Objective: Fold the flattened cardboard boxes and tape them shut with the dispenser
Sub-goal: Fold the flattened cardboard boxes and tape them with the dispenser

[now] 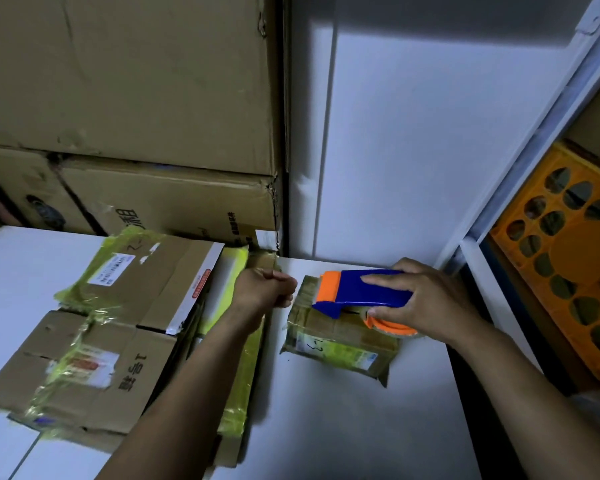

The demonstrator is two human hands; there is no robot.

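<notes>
A small folded cardboard box (340,341) with yellow-green tape and a handwritten label stands on the white table (343,427). On its top lies the blue and orange tape dispenser (361,292), gripped by my right hand (430,299) with the index finger stretched along its blue body. My left hand (267,289) hovers just left of the box, fingers curled into a fist; whether it pinches a tape end I cannot tell. Flattened cardboard boxes (94,348) with old tape and labels lie stacked to the left.
Large brown cartons (129,98) are piled against the wall behind the table. A white panel (430,133) rises at the back. At the right a white frame post (551,116) borders an orange perforated crate (568,265).
</notes>
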